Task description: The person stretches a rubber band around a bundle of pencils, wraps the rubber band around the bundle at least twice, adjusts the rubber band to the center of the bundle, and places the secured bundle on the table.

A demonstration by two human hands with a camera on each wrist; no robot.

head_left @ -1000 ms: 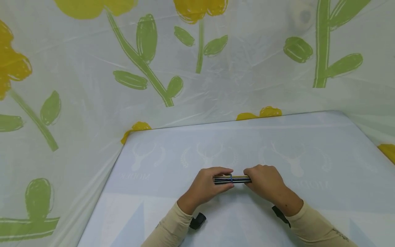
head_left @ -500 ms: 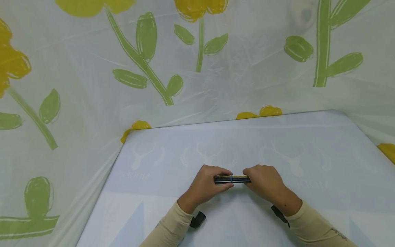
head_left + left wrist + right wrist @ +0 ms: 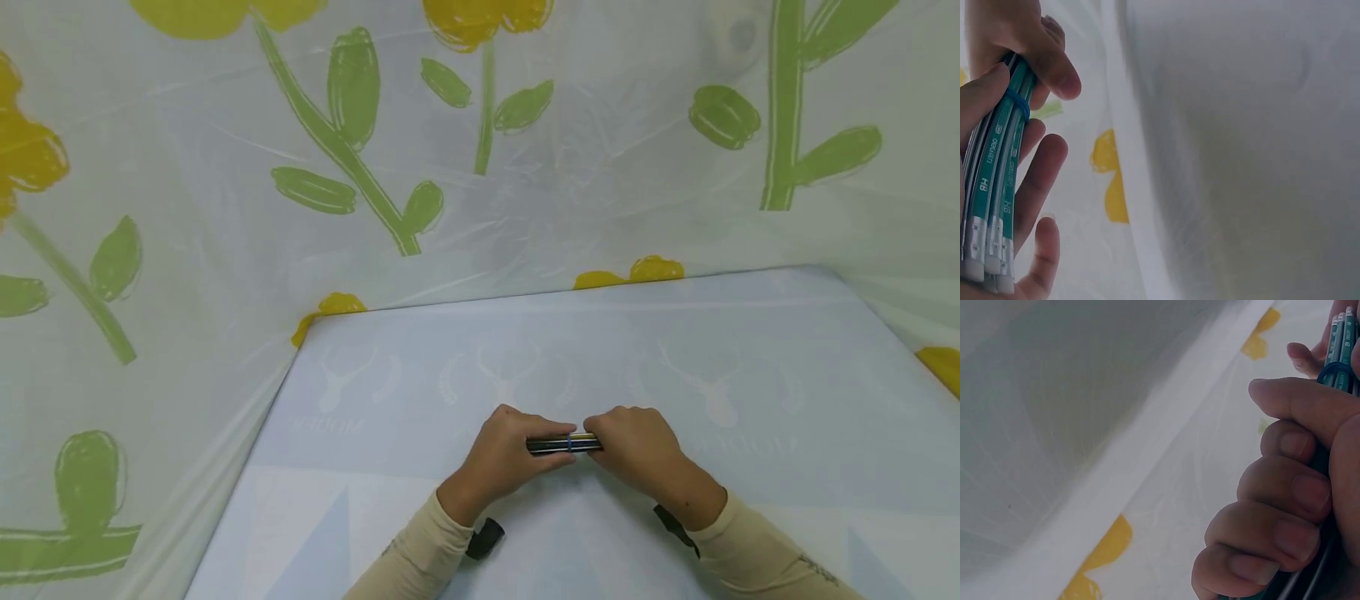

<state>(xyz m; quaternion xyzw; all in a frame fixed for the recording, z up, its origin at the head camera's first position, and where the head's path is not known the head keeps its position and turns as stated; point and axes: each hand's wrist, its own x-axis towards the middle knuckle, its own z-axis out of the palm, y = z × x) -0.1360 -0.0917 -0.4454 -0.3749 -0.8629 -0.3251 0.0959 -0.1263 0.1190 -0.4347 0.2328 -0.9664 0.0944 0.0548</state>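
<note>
A bundle of green HB pencils (image 3: pixel 991 169) with white erasers is bound by a blue rubber band (image 3: pixel 1017 104). It lies crosswise between both hands in the head view. My left hand (image 3: pixel 498 457) holds the eraser end, thumb on one side and fingers along the other, fingertips right by the band. My right hand (image 3: pixel 636 446) grips the other end in a fist, its curled fingers (image 3: pixel 1263 531) wrapped round the pencils. That end is mostly hidden inside the right hand. The band sits in the short gap between the two hands.
The hands are over a table (image 3: pixel 420 367) covered in a pale blue-white cloth with deer-head prints. Behind and to the left hangs a translucent curtain (image 3: pixel 585 183) with yellow flowers. Dark wrist mounts (image 3: pixel 486 539) sit below the sleeves.
The left hand has shifted slightly right with the band and pencils, and the right hand slightly left. The gap between the hands has narrowed, so less of the bundle shows.
</note>
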